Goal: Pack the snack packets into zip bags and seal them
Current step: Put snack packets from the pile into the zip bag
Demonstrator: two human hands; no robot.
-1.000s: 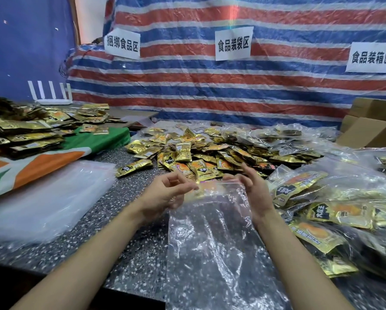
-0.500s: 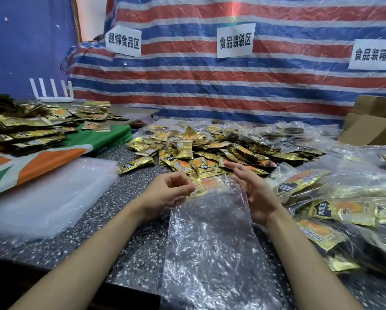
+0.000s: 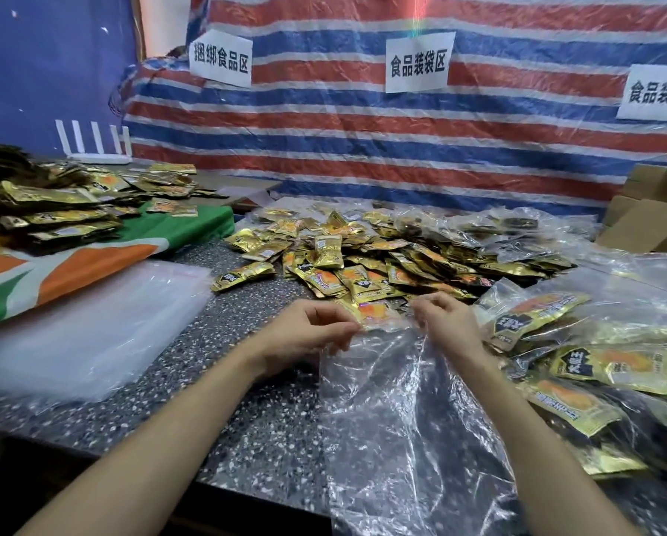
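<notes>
Loose packets behind zip bag; filled bags right.

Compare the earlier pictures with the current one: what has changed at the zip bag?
Very little. The left hand edged slightly toward the right hand, and the right hand's fingers curled tighter; both keep pinching the mouth of the clear zip bag. Nothing taken or released. The loose snack packets, filled bags and spare bag stack lie as before.

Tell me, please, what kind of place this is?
Probably a makeshift food-packing workshop. A paper sign taped to the striped tarpaulin reads "food bagging area", a heap of gold snack packets lies on the speckled counter, and cardboard boxes wait at the right.
</notes>
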